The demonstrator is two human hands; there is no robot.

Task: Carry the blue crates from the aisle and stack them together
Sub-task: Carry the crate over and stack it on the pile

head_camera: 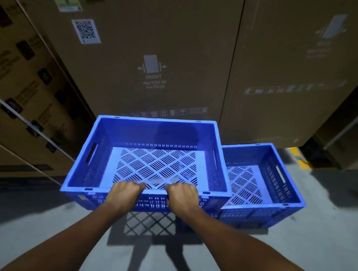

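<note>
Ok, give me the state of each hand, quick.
Left hand: closed on the near rim of the held crate.
Right hand: closed on the same rim, beside the left.

both arms reach forward; left hand (125, 191) and right hand (182, 193) curled into fists (knuckles up), side by side.

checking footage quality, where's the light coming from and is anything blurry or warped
Head view: light comes from behind the person, casting arm shadows and the held crate's lattice shadow onto the floor; cardboard boxes are dim, print soft; wide-angle bends edges; both hands sharp.
</note>
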